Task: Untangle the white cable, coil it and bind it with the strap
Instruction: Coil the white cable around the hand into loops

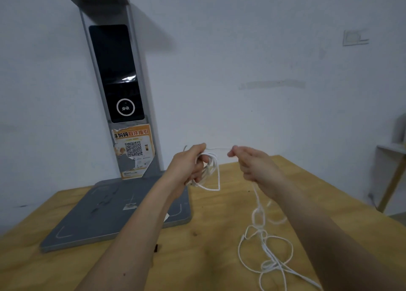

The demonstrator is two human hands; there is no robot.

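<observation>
My left hand (190, 165) is raised above the wooden table (197, 257) and grips a small coil of the white cable (214, 176), whose loops hang below the fingers. A short taut stretch of cable runs from it to my right hand (252, 167), which pinches the cable between curled fingers. From the right hand the cable drops down to a loose tangle of loops (267, 253) lying on the table at the front right. A small dark piece, perhaps the strap (156, 248), lies on the table near my left forearm.
A grey scanner stand with a flat base (114, 220) and a tall post (123, 88) bearing a dark screen and an orange sticker occupies the table's back left. A white wall is behind. A small side table (393, 158) stands at the far right.
</observation>
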